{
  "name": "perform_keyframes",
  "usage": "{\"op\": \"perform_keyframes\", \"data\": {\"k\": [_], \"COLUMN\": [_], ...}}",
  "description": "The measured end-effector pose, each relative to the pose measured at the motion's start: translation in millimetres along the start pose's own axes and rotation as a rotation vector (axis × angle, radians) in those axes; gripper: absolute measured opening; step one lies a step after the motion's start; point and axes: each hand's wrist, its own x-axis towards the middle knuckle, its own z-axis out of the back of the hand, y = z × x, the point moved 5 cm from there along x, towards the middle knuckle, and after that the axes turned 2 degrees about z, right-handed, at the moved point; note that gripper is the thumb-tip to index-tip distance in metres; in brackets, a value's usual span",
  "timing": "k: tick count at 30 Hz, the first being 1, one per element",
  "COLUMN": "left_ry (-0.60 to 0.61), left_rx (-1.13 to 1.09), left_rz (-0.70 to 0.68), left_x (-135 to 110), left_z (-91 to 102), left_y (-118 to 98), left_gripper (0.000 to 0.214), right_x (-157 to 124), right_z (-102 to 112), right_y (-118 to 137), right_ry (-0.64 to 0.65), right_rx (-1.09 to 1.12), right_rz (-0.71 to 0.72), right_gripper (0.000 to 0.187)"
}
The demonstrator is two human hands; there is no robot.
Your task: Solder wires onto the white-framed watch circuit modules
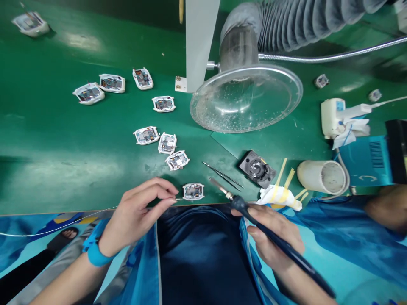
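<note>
My left hand [148,203] is closed in a pinch just left of a white watch case [193,192] with its circuit board exposed. From the fingertips a thin pale wire, which looks like solder wire, points toward the case's left edge; whether it touches cannot be made out. My right hand [275,233] is wrapped round a soldering iron [280,243] with a dark handle. The iron's tip points up and left, to the right of the watch case and apart from it. Black tweezers [224,176] lie on the green bench just beyond the tip.
Several open watch cases [146,135] lie to the left. A clear fume hood [246,99] hangs over the bench. At right are a black fixture [257,168], a white wad with yellow tape strips [280,195], a white cup [313,176], a blue box [365,163] and another person's arm [386,209].
</note>
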Motion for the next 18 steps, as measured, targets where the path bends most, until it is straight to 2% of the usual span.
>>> {"op": "perform_keyframes", "data": {"k": [4, 7, 9, 12, 15, 18], "left_ry": [0.05, -0.009, -0.033, -0.038, -0.041, -0.032], "left_rx": [0.099, 0.171, 0.237, 0.337, 0.375, 0.327], "left_rz": [-0.024, -0.013, -0.02, -0.105, -0.176, -0.139], "left_x": [-0.9, -2.6, -2.6, -0.4, 1.9, 0.8], "left_z": [-0.9, -8.8, -16.8, -27.9, -31.3, -27.8], "left_y": [-1.7, -3.4, -4.2, -7.1, -9.8, -9.3], "left_gripper": [0.034, 0.022, 0.015, 0.023, 0.023, 0.024], "right_x": [-7.7, -9.2, -9.5, -10.3, -10.7, -9.5], "right_z": [-13.7, -31.3, -43.0, -56.5, -59.8, -57.2], "right_y": [-13.2, -23.0, -29.0, -34.6, -35.8, -37.3], "right_ry": [0.007, -0.047, -0.109, -0.17, -0.208, -0.199], "right_rx": [0.043, -0.082, -0.189, -0.301, -0.373, -0.404], "right_rz": [0.211, 0.266, 0.239, 0.179, 0.144, 0.11], "right_gripper": [0.028, 0.021, 0.016, 0.017, 0.015, 0.015]}}
